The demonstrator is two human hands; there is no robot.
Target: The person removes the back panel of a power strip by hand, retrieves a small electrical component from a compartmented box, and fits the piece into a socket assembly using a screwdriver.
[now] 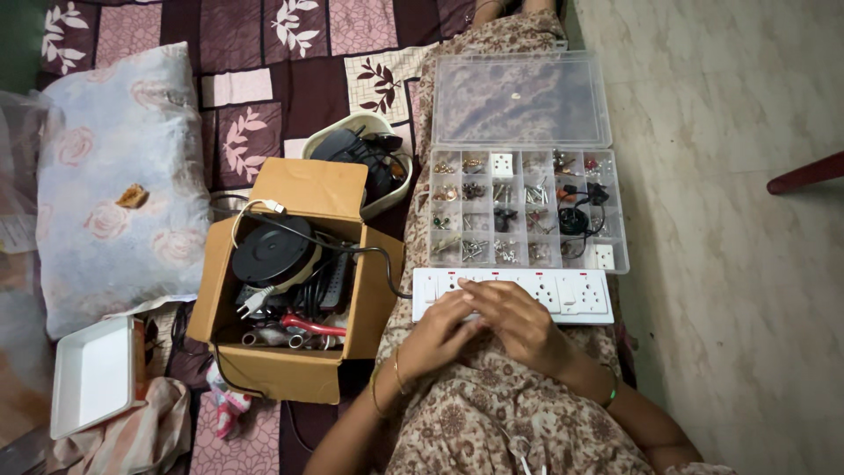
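Observation:
A white power strip [563, 292] with several sockets and switches lies across my lap, its black cord running left into a cardboard box. My left hand [437, 332] rests on the strip's near left part, fingers curled over its edge. My right hand [517, 318] lies beside it on the strip's near edge, fingers bent and overlapping the left hand's fingertips. Both hands hold the strip. Just beyond the strip sits a clear plastic organizer [527, 211] with its lid open, its compartments filled with screws, small metal parts and little electrical pieces.
An open cardboard box [294, 365] at my left holds a round black device, cables, a plug and tools. Behind it stands a white tub [391, 198] of black gear. A pillow [114, 185] and a white tray [92, 374] lie farther left. Bare tiled floor [730, 220] is on the right.

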